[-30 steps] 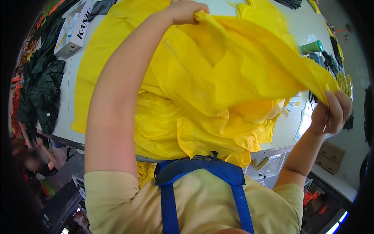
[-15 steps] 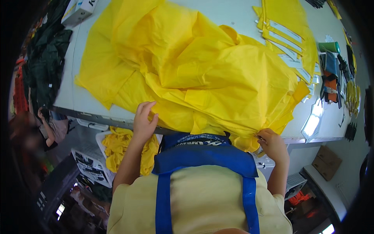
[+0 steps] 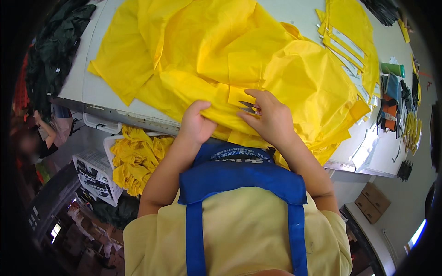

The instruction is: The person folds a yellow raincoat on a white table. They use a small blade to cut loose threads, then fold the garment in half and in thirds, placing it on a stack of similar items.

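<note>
A large yellow garment of thin, smooth cloth lies crumpled across the table in front of me, with a stitched flap or pocket piece near my hands. My left hand is closed on a fold along its near edge, thumb on top. In my right hand is a small pair of thread snips, its dark blades pointing left over the cloth beside the flap. The lower part of the snips is hidden in my palm.
Yellow pieces with white labels are stacked at the far right, near a green roll and hanging tools. A white bin of yellow cloth stands below the table's left edge. Dark garments lie far left, near another person.
My right hand has moved left and up from the garment's right corner to its middle, and the snips now show. My left hand has shifted right and closed on the cloth.
</note>
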`<state>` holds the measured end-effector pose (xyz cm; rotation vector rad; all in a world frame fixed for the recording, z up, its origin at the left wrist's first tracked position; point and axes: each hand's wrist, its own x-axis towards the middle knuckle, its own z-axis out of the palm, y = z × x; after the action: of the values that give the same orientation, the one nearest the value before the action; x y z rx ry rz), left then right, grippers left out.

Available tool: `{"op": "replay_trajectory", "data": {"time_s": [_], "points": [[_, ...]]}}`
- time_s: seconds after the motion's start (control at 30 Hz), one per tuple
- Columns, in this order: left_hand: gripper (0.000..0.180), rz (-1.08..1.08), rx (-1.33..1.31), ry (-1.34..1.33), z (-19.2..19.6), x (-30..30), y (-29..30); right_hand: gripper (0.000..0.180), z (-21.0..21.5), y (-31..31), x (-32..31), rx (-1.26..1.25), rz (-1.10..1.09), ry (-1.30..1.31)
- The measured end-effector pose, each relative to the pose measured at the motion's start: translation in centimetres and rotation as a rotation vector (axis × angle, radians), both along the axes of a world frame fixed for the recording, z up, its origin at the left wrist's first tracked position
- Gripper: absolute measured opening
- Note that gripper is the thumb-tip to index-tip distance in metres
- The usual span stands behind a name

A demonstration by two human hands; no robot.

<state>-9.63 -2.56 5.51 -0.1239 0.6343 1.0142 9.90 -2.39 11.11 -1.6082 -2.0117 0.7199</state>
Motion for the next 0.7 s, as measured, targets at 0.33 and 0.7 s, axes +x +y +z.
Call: {"op": "replay_trajectory", "data": {"time_s": [0.33,0.7], "points": [[0.083,-0.201,0.313,-0.073,1.9,-0.8,-2.6,0.043,2.5,-0.9,-1.4,-0.058,-0.249,0.352],[0.076,-0.083,0.255,-0.377,2.1,-0.8,-3.7,0.022,2.7,-5.4,3.2,-0.548,-0.657,1.531]]}}
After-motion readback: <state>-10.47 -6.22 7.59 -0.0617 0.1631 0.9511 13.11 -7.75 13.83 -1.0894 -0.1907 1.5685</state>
